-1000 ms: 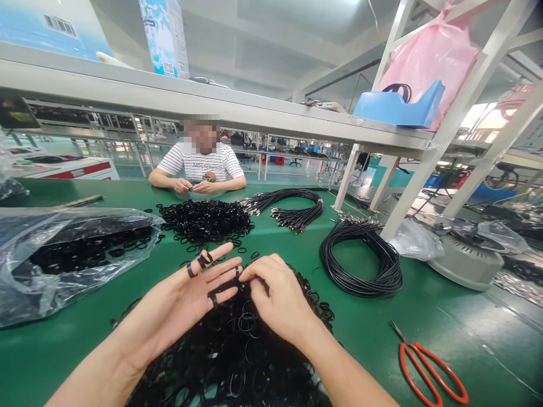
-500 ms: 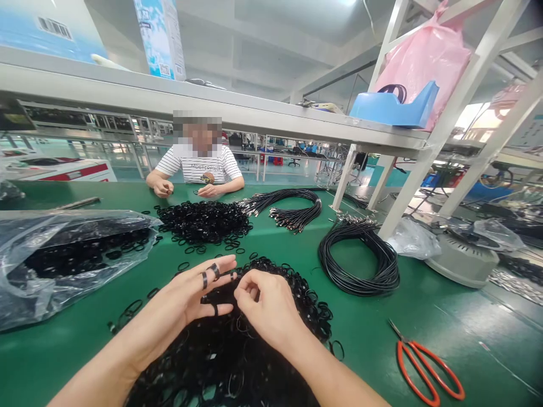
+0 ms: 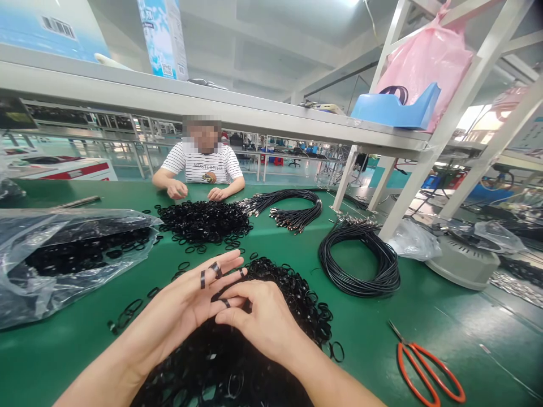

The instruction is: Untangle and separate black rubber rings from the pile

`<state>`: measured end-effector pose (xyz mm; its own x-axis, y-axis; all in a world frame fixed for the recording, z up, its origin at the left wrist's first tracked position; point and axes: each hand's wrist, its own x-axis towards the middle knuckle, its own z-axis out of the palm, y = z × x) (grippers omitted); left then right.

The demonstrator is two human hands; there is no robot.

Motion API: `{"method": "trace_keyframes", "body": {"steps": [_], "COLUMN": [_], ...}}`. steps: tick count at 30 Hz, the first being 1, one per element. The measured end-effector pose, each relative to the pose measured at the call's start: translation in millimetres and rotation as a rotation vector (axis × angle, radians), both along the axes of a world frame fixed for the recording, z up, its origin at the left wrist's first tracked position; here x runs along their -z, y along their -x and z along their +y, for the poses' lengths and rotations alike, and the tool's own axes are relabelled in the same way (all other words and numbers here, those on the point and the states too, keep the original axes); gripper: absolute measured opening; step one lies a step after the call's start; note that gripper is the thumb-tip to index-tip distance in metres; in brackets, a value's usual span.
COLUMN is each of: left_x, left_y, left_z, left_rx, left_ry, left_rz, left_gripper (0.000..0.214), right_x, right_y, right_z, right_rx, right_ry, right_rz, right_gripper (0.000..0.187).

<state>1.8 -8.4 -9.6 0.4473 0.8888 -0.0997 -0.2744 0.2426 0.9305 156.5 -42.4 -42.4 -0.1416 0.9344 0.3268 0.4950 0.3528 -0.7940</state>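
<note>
My left hand (image 3: 190, 299) is palm up, its fingers stretched out and apart. Thin black rings circle several of its fingers, one black ring (image 3: 226, 303) being on the thumb. My right hand (image 3: 267, 316) closes its thumb and forefinger around the left thumb at that ring; the exact contact is partly hidden. Both hands hover above a large heap of black rings (image 3: 229, 373), which fills the near middle of the green table (image 3: 373, 350).
Across the table a person (image 3: 203, 167) sits behind another black ring pile (image 3: 203, 220). A plastic bag (image 3: 76, 294) of rings lies left. On the right are a cable coil (image 3: 360, 265), cable bundle (image 3: 297, 203) and orange-handled scissors (image 3: 424, 362). A shelf (image 3: 254, 107) spans overhead.
My right hand has moved left, from beside the left fingertips onto the left thumb. The left hand has shifted slightly right. The person opposite has lowered their hands toward the far pile.
</note>
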Motion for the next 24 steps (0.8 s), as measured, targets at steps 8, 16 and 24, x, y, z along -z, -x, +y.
{"method": "trace_keyframes", "body": {"steps": [8, 16, 24], "left_x": [1.3, 4.5, 5.5], "left_y": [5.7, -5.6, 6.3], "left_z": [4.5, -0.7, 12.3], "left_rx": [0.002, -0.011, -0.111], "left_ry": [-0.025, -0.034, -0.328], "left_rz": [0.036, 0.026, 0.542], "left_gripper": [0.032, 0.032, 0.034], "right_x": [3.8, 22.2, 6.0], "right_y": [2.1, 8.7, -33.0], "right_z": [0.3, 4.6, 26.9], "right_rx": [0.102, 0.408, 0.276], "right_ry": [-0.134, -0.563, -0.114], "right_rz": [0.045, -0.506, 0.100], "right_gripper": [0.004, 0.018, 0.015]}}
